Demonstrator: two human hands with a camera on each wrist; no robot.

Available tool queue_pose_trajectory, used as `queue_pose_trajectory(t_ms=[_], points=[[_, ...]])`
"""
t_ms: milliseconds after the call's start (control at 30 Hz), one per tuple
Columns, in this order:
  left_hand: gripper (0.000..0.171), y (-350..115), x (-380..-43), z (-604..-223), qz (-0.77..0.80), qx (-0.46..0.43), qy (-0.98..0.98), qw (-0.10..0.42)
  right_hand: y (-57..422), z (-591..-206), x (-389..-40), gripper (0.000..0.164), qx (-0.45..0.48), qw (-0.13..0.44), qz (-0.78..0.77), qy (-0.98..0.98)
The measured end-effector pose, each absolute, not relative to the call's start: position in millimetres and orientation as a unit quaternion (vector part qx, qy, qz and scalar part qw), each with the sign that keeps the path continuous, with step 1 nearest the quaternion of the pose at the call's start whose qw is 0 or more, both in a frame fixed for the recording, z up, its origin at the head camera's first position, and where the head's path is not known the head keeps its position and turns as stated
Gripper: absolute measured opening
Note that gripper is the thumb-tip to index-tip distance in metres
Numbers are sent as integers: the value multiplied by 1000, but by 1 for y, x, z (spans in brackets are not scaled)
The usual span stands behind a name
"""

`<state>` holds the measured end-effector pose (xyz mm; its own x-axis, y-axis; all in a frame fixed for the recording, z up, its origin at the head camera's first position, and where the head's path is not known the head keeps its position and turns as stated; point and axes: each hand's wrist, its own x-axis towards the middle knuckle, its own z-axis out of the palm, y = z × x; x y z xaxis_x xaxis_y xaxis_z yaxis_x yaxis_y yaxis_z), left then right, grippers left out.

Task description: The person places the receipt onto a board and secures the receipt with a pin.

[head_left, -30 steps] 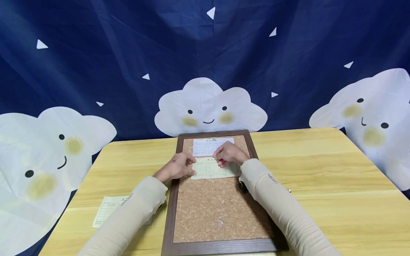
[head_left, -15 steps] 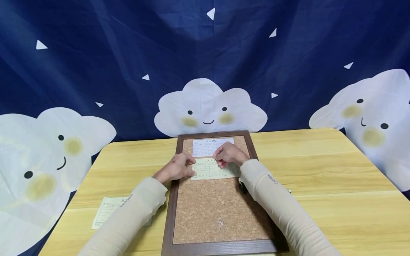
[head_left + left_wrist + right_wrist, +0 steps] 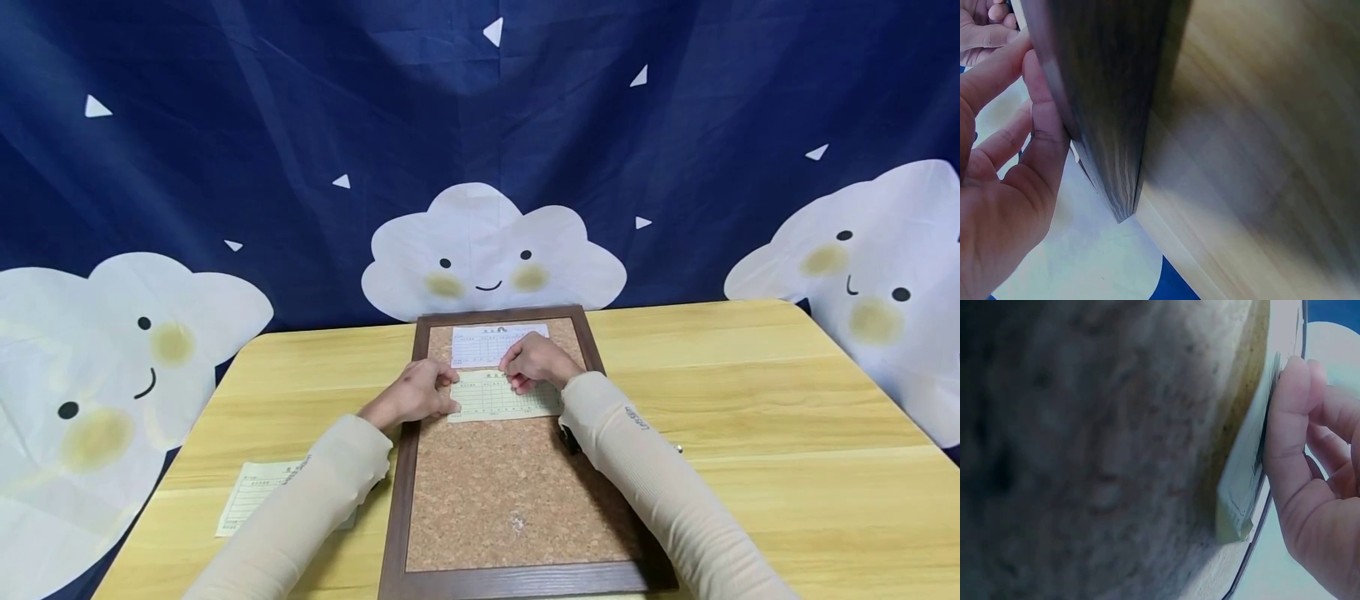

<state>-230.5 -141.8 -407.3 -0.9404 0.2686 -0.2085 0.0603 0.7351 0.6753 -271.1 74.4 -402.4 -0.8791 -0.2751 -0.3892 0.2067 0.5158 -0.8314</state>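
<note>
A brown-framed cork board point(image 3: 480, 492) lies lengthwise on the table, a white printed slip point(image 3: 471, 343) near its far end. Just below that slip is a pale yellow printed form point(image 3: 476, 400). My left hand point(image 3: 414, 390) reaches over the frame's left side, with thumb and fingertips resting on the form's left edge. At the form's top, my right hand point(image 3: 536, 360) pinches with thumb and forefinger; a small dark piece shows by its fingers in the left wrist view, mostly hidden. In the right wrist view the near corner of the form point(image 3: 1235, 512) curls up from the cork.
Another yellow slip point(image 3: 251, 498) lies on the wooden table point(image 3: 750, 367) to the left, partly under my left sleeve point(image 3: 300, 508). A small shiny object point(image 3: 678, 448) sits right of the board, beside my right sleeve point(image 3: 660, 475). A blue cloud-print curtain point(image 3: 300, 108) hangs behind.
</note>
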Motion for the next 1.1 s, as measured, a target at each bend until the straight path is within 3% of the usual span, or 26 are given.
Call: queue_pose_trajectory(t_ms=[833,1100], points=[[40,-142,-229,-407,352,89,920,148,74,-403,-272,12,-22,252,-486,837],[41,-142,-229,-406,344,95,923,146,81,-402,-274,13,-28,283,-522,804]])
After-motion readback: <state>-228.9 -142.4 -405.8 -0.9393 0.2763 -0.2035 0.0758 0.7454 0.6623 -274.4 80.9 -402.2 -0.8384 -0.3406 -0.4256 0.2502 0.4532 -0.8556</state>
